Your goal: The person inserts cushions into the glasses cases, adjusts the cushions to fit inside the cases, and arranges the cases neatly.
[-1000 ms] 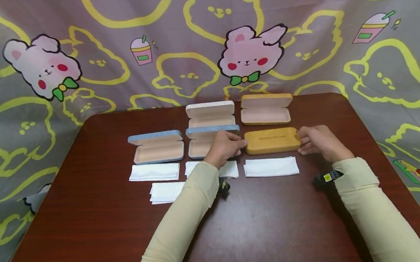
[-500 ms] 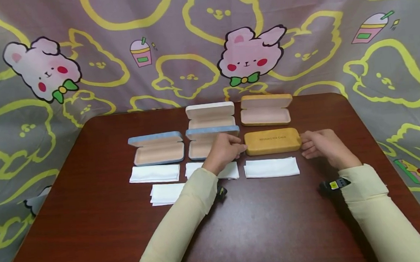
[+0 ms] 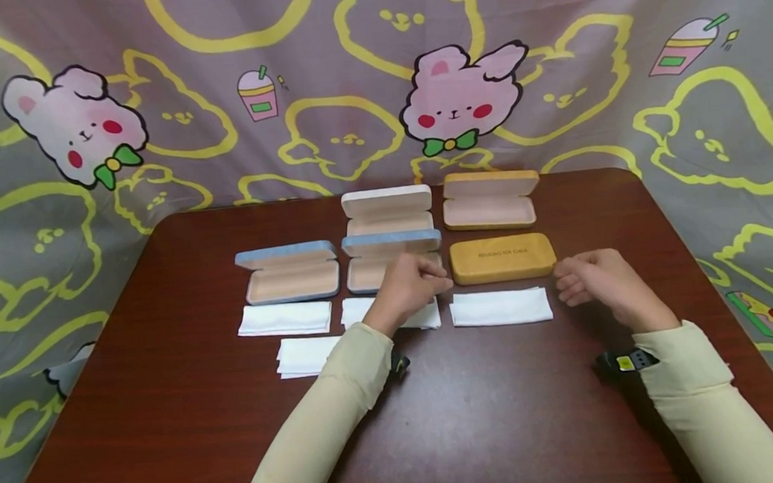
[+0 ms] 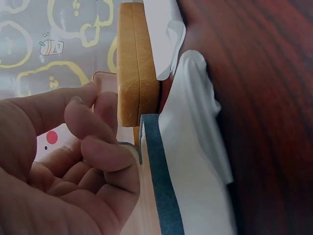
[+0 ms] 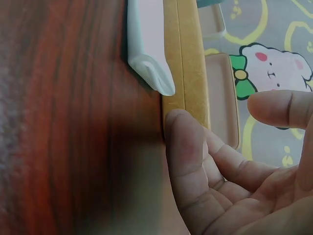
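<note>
Flanking the closed yellow glasses case, your two hands sit one at each end of it, and neither grips it. The case lies flat on the worktop, nearer the far edge than the near one and right of centre, with dark lettering on its lid. Your left hand has its fingers loosely bent, thumb and forefinger tips close together with nothing pinched between them. Your right hand has its thumb spread well away from its curled fingers; whether a fingertip on either side brushes the case, you cannot tell.

Behind it, by the far edge, stands an open yellow glasses case, with an open white glasses case to its left. Two open blue glasses cases complete the closed one's row. Toward the near edge lie folded white cloths, one just in front of the closed case.

The step in hand looks like setting or squaring the closed case in its row. As a judgement, handling it further calls for bringing your fingertips evenly onto both ends, while keeping your left hand clear of the neighbouring blue case.
</note>
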Tool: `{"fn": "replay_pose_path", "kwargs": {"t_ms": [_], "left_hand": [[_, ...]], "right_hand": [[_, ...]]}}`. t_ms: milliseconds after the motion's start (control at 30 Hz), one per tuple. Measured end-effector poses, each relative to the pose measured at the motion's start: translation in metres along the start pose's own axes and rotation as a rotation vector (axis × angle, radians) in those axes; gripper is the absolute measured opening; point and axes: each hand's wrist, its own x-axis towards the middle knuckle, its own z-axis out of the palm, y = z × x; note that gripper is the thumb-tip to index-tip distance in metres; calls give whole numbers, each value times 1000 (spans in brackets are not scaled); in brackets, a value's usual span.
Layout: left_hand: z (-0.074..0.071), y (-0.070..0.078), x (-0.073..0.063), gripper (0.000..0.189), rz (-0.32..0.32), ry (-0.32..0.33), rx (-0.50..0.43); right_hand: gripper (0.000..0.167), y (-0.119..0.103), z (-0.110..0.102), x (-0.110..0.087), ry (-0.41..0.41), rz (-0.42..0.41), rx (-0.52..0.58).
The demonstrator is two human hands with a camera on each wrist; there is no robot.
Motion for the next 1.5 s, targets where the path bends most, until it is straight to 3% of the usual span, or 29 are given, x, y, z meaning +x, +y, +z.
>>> {"fn": "replay_pose_path", "kwargs": {"t_ms": [200,467,733,933,1033,1300,1500], "left_hand": [[5,0,-2,11,40,-11,80],[18,4,-6,11,133,-23,384],[30,5,-7,30,140,-11,635],[33,3,-5,17,139,-31,700],[33,3,-4,24,141,-34,714],[35,3,-2,19,128,-55,688],[39,4,-2,21,167,-66,664]], "right_hand": [[39,3,5,-3,-20,8,-12],[37,1,11,-9,-49,-18,-232],[30,-1,15,-10,-29,-103,-366],[31,-1,19,-7,-18,-159,-425],[30,-1,20,-6,-25,-165,-433],[19,0,24,-6,-23,-191,-452],[12,-1,25,-7,-34,-153,-445]]}}
